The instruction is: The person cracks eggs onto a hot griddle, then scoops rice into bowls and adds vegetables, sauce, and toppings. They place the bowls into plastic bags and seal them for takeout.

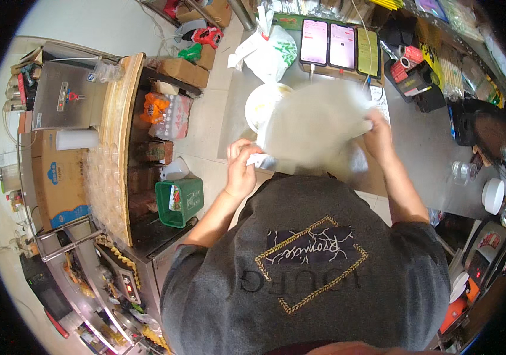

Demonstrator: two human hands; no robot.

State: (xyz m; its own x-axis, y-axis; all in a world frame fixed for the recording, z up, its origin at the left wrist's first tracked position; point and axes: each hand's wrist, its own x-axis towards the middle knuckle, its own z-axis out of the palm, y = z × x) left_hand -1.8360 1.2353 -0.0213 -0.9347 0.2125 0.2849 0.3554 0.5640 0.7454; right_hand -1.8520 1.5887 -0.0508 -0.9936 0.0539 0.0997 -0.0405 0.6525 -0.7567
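A pale, translucent plastic bag [318, 121], smeared by motion, is stretched between my two hands over the metal counter [238, 112]. My left hand [241, 168] pinches a white corner of it at the near left. On the far side of my body's midline, my right hand [378, 137] grips the opposite edge, its fingers closed. Just beyond the bag's left side is a white round bowl [260, 106], partly covered by it; what the bowl contains is hard to make out. Behind the bowl stands a knotted white plastic bag [270, 53] with green print.
Three phones [341, 44] lean in a row at the back of the counter, with cables. Red rolls [405, 62] and a black box sit to their right. A clear jar [463, 171] and a fan [504, 151] are farther right. A green bin [180, 202] stands at left.
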